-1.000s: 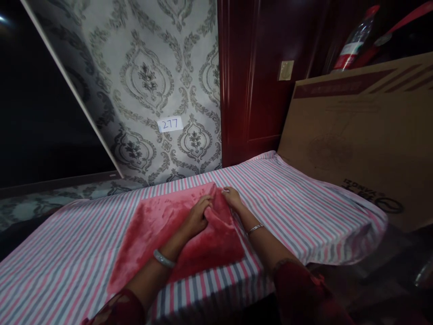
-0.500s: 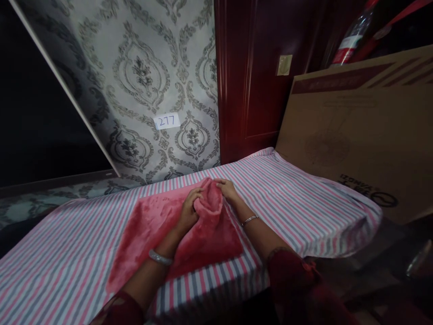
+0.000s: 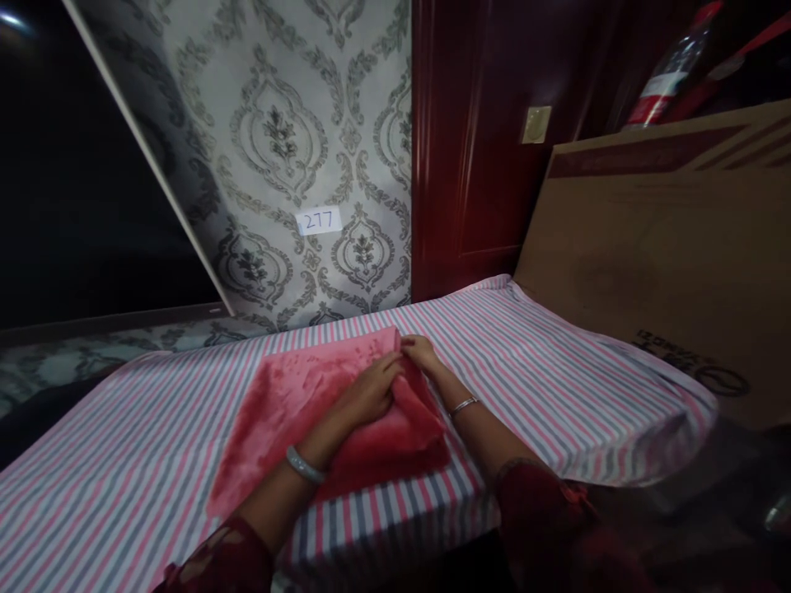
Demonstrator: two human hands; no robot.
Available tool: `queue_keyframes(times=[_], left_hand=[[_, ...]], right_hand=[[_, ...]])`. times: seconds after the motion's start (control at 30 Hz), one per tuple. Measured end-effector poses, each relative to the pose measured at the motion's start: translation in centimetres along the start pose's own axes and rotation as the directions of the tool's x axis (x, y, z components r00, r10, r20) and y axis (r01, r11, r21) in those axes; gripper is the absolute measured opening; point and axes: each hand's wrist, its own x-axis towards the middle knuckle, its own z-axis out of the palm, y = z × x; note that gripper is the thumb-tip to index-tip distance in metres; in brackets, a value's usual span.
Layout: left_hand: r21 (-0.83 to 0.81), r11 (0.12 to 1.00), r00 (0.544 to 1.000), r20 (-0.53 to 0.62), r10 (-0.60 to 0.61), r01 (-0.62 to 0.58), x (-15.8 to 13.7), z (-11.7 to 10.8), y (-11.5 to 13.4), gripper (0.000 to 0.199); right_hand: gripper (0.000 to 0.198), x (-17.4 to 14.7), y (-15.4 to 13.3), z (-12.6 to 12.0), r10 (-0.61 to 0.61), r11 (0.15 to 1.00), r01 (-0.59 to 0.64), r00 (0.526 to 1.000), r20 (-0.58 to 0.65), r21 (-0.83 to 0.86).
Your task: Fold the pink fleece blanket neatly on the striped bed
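A coral-red plush cushion cover (image 3: 297,395) lies flat on the striped cloth (image 3: 142,445), its right side lifted and bunched. My left hand (image 3: 371,391) is closed over a raised fold near the cover's upper right. Close beside it, my right hand (image 3: 422,354) pinches the cover's edge at the far right corner. Its fingertips are partly hidden behind the fabric. Below the hands, the loose right part of the cover droops toward the near edge.
A dark screen (image 3: 92,189) stands at the left, in front of patterned wallpaper. A large cardboard box (image 3: 618,214) leans at the right, with a plastic bottle (image 3: 667,82) above it. A paper label (image 3: 319,220) is stuck to the wall.
The raised rim of the cover has been folded down to the right, and the opening seen between my hands no longer shows. My left hand has turned over the fabric.
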Motion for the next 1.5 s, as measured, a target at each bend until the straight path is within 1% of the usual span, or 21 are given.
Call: queue_keyframes(times=[0.07, 0.13, 0.2, 0.23, 0.27, 0.3, 0.33, 0.37, 0.4, 0.43, 0.47, 0.53, 0.6, 0.67, 0.87, 0.93, 1.03, 1.23, 1.3, 1.43, 1.5], left_hand=[[0.045, 0.999, 1.0, 0.008, -0.03, 0.03, -0.5, -0.4, 0.4, 0.052], [0.104, 0.99, 0.995, -0.024, -0.095, 0.097, -1.5, -1.7, 0.3, 0.061], [0.164, 0.957, 0.969, -0.105, -0.224, 0.239, -3.2, -4.0, -0.7, 0.06], [0.162, 0.925, 0.933, -0.165, -0.319, 0.345, -4.4, -5.4, -1.5, 0.057], [0.109, 0.875, 0.867, -0.239, -0.437, 0.471, -5.7, -7.0, -2.4, 0.055], [0.01, 0.805, 0.768, -0.307, -0.561, 0.593, -7.1, -8.6, -3.4, 0.052], [-0.13, 0.714, 0.64, -0.355, -0.682, 0.688, -8.5, -10.0, -4.5, 0.049], [-0.282, 0.611, 0.503, -0.372, -0.78, 0.739, -10.0, -11.3, -5.5, 0.045], [-0.37, 0.533, 0.411, -0.361, -0.837, 0.761, -11.3, -12.3, -6.4, 0.041], [-0.444, 0.463, 0.338, -0.333, -0.88, 0.767, -12.5, -13.0, -7.1, 0.036], [-0.492, 0.408, 0.295, -0.292, -0.91, 0.769, -13.6, -13.4, -7.8, 0.03], [-0.572, 0.314, 0.256, -0.182, -0.949, 0.758, -15.1, -13.4, -8.6, 0.021], [-0.656, 0.236, 0.257, -0.066, -0.964, 0.717, -15.9, -12.9, -9.0, 0.017], [-0.728, 0.192, 0.282, 0.002, -0.959, 0.658, -16.2, -12.3, -9.4, 0.02], [-0.863, 0.13, 0.379, 0.075, -0.922, 0.488, -16.4, -11.9, -10.2, 0.039], [-0.878, 0.112, 0.41, 0.101, -0.907, 0.464, -16.3, -11.8, -10.1, 0.04], [-0.886, 0.112, 0.435, 0.108, -0.894, 0.45, -16.1, -11.4, -9.7, 0.04], [-0.891, 0.232, 0.463, -0.028, -0.886, 0.389, -15.6, -10.8, -9.3, 0.041], [-0.891, 0.247, 0.463, -0.048, -0.885, 0.38, -15.6, -10.8, -9.4, 0.039], [-0.87, 0.238, 0.43, -0.033, -0.902, 0.432, -15.6, -10.8, -10.1, 0.03], [-0.837, 0.26, 0.407, -0.048, -0.912, 0.482, -15.3, -10.9, -10.5, 0.027]], right_hand=[[0.018, -0.5, -0.2, -0.1, 0.002, 1.0, -0.001, 1.0, 0.021, -0.021], [0.017, -0.9, -0.3, -0.3, 0.012, 0.999, -0.01, 0.999, 0.049, -0.036], [0.029, -1.3, -0.4, -0.4, 0.023, 0.999, -0.02, 0.997, 0.08, -0.044], [0.037, -1.4, -0.5, -0.5, 0.033, 0.999, -0.029, 0.994, 0.1, -0.038], [0.043, -1.5, -0.5, -0.5, 0.048, 0.999, -0.045, 0.991, 0.123, -0.027], [0.047, -1.5, -0.6, -0.5, 0.069, 0.997, -0.066, 0.988, 0.14, -0.026], [0.049, -1.5, -0.7, -0.4, 0.092, 0.995, -0.087, 0.985, 0.146, -0.04], [0.048, -1.5, -0.8, -0.2, 0.113, 0.992, -0.104, 0.983, 0.142, -0.065], [0.043, -1.4, -0.9, 0.0, 0.125, 0.989, -0.113, 0.984, 0.126, -0.098], [0.037, -1.4, -1.0, 0.2, 0.129, 0.984, -0.114, 0.986, 0.103, -0.134], [0.032, -1.3, -1.0, 0.4, 0.125, 0.98, -0.11, 0.989, 0.077, -0.168], [0.025, -1.2, -1.1, 0.8, 0.115, 0.974, -0.105, 0.993, 0.039, -0.202], [0.024, -1.4, -1.1, 1.0, 0.107, 0.97, -0.101, 0.994, 0.016, -0.219], [0.027, -1.6, -1.0, 1.1, 0.096, 0.971, -0.091, 0.995, 0.013, -0.221], [0.032, -1.4, -0.3, 1.4, 0.078, 0.959, -0.081, 0.997, -0.023, -0.27], [0.032, -1.1, 0.1, 1.4, 0.077, 0.951, -0.088, 0.996, -0.049, -0.297], [0.034, -1.0, 0.7, 1.4, 0.072, 0.946, -0.09, 0.995, -0.07, -0.31], [0.042, -1.7, 1.7, 1.1, 0.053, 0.955, -0.063, 0.998, -0.042, -0.288], [0.044, -1.7, 2.0, 1.0, 0.056, 0.955, -0.064, 0.998, -0.038, -0.289], [0.047, -1.3, 2.5, 1.0, 0.061, 0.952, -0.072, 0.997, -0.047, -0.297], [0.049, -1.2, 2.8, 1.0, 0.056, 0.95, -0.072, 0.997, -0.061, -0.304]])
